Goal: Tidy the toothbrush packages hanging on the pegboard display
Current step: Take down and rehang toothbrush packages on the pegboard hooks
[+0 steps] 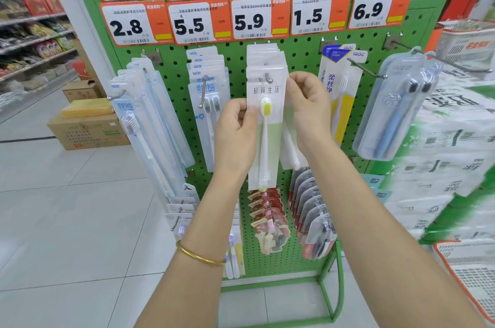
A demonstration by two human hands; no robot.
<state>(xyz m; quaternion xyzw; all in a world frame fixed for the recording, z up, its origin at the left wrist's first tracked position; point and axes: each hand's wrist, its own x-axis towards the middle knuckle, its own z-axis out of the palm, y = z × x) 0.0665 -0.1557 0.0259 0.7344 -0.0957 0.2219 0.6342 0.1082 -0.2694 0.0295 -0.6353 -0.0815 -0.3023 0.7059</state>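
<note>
green pegboard (238,59), orange-and-white price tags (187,22), white-and-pale-green toothbrush package (267,137), gold bangle (199,256)

Green pegboard (235,59), orange-and-white price tags (251,19) across the top. Centre hook (267,78) carries a stack of white packs. The front pack (267,145) hangs upright and holds a white brush with a yellow-green head. The left hand (235,126) pinches its left edge, thumb on the face. The right hand (308,105) grips the upper right edge, fingers curled. Gold bangle (198,255) on the left wrist. Clear packs (150,118) hang tilted far left, yellow pack (337,102) just right of the hands, blue-brush pack (396,113) far right. Cardboard boxes (85,129) on the floor at left.
</note>
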